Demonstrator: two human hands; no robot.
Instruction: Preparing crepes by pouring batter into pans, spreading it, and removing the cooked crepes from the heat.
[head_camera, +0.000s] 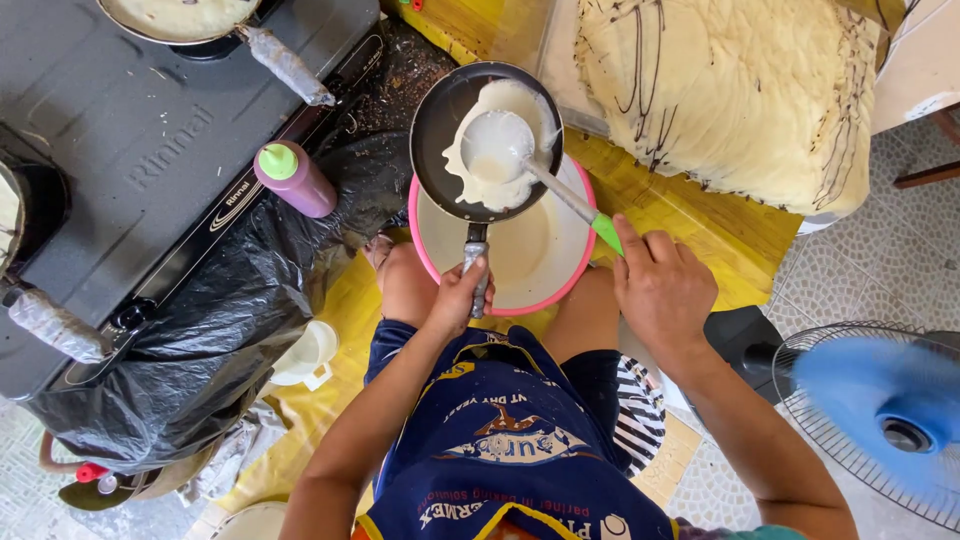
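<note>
gripping the metal handle of a small black frying pan (440, 130), the left hand (458, 295) keeps the pan over a pink-rimmed basin (580, 262) of pale batter held between the person's knees. the right hand (662, 285) is closed around the green handle of a ladle (497, 147), its bowl resting in the pan on a spreading patch of white batter. a navy printed apron (505, 440) covers the lap. left of the pan stands a purple squeeze bottle (297, 180) with a green cap, beside a dark gas stove (130, 150) carrying another pan (180, 18) with batter. a black plastic bag (200, 330) lies below the stove. a stack of thin crepes (730, 95) sits upper right, and a blue fan (880, 415) lower right.
</note>
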